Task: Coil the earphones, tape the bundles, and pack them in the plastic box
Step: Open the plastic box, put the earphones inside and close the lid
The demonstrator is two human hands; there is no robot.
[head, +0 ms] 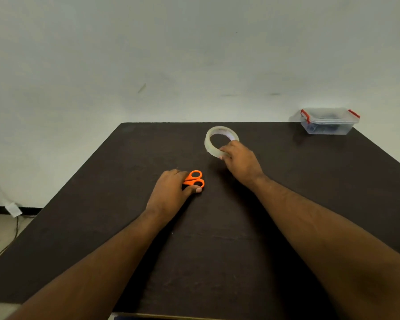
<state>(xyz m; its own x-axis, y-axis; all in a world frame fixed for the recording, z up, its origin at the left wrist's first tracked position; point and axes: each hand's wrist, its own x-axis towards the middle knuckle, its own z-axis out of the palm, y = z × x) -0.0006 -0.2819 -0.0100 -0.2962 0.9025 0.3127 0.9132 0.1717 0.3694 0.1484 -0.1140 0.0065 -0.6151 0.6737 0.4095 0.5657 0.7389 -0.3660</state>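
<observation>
Your right hand (239,161) sits on the near rim of the tape roll (221,140), with the fingers curled over the edge and pinching it, and the roll tilts up on that side. Taking the tape roll as the landmark, it lies on the dark table (217,262) a little beyond the middle, clear and pale against the top.

Your left hand (171,192) lies nearer to you than the tape roll and to its left, palm down. Its fingers are folded over the blade end of the orange scissors (194,179), with the thumb tip pressed against the table beside the lower handle loop. The two orange loops stick out from under the hand and point towards the tape roll, close to it but not touching.

Farther away than the tape roll and well to its right, the plastic box (328,122) stands at the table's far right corner. It is clear, with red clips at both ends, and dark coiled things show through its wall; you cannot tell from here exactly what they are.

Both forearms are bare and stretch across the table towards the tape roll.
</observation>
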